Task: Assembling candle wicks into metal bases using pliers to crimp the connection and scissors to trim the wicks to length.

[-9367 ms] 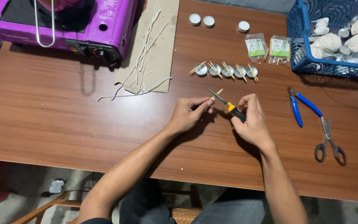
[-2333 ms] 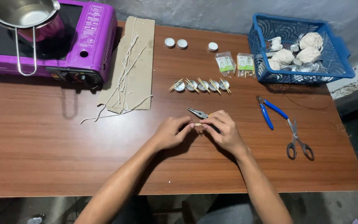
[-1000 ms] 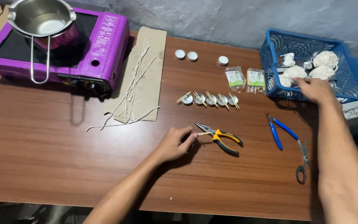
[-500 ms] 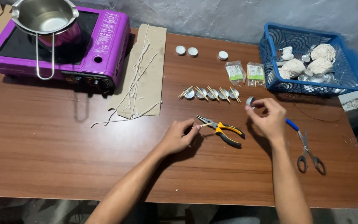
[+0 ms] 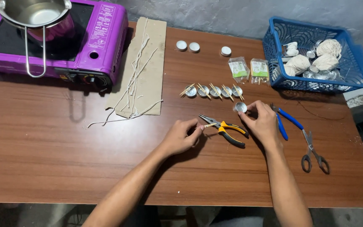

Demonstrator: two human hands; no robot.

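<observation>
With the left hand (image 5: pixel 180 137) pinching a short wick stick (image 5: pixel 209 125) above the desk (image 5: pixel 64 159) and the right hand (image 5: pixel 262 122) gripping a small metal cup (image 5: pixel 240 107), the light cup could slip from such fingertip holds.

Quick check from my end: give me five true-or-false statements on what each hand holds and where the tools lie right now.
1. The right hand holds a small metal cup. True.
2. The left hand pinches a thin stick in its fingers. True.
3. The yellow-handled pliers are in the right hand. False: they lie on the table between the hands.
4. The scissors lie inside the blue basket. False: they lie on the table.
5. A metal pot sits on the purple stove. True.
</observation>
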